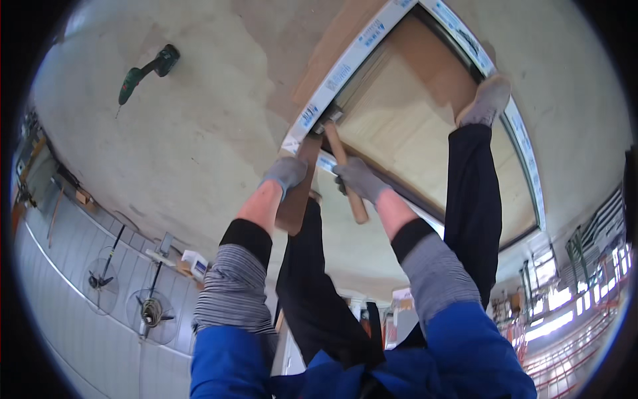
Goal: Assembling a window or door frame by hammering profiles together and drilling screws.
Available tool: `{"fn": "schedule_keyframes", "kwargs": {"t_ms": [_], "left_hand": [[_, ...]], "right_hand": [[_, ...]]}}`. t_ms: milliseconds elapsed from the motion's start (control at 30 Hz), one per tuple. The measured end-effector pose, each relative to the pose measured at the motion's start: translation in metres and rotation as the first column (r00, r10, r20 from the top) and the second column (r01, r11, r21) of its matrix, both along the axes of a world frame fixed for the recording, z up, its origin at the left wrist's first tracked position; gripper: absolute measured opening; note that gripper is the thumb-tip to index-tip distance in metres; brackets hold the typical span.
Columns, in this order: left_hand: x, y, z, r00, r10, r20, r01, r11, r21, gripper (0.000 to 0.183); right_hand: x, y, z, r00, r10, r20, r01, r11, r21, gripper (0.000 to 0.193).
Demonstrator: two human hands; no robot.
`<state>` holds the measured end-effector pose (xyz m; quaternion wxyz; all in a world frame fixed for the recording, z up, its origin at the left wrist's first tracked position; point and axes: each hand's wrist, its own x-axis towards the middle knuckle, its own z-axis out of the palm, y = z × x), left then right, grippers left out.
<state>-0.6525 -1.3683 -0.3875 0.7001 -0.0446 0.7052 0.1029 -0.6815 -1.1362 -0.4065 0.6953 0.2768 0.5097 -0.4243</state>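
Note:
My left hand (288, 173), in a grey glove, is closed around a flat brown board (294, 211), held on edge and slanting up to the near left corner of a white frame (340, 73). My right hand (361, 178), also gloved, grips a hammer (336, 142) by its wooden handle. The hammer's metal head is at the board's upper end, just inside the corner; whether the two touch I cannot tell. Blue-printed film covers the frame, which lies on the floor around a pale, wood-coloured panel (405, 100).
My shoe (490, 100) rests at the frame's far right side. A green cordless drill (147, 73) lies on the floor (212, 120) to the left. Two fans (151, 310) stand by a pale ribbed wall. At the right are red metal racks (571, 352).

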Motion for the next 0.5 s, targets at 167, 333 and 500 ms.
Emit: {"fn": "schedule_keyframes", "kwargs": {"t_ms": [167,333,500], "left_hand": [[0.007,-0.031,0.012,0.990,0.044,0.132,-0.039,0.998,-0.042,0.059],[-0.001,-0.007,0.019,0.978,0.204,0.053,-0.195,0.970,-0.143,0.061],[-0.013,0.002,0.027,0.971,0.211,0.114,-0.190,0.967,-0.172,0.061]], "right_hand": [[0.025,-0.028,0.045,0.898,-0.430,-0.095,0.440,0.885,0.154,0.025],[0.028,-0.028,0.051,0.917,-0.386,-0.095,0.398,0.898,0.189,0.021],[-0.020,0.020,0.075,0.988,-0.152,-0.010,0.152,0.988,0.025,0.025]]}}
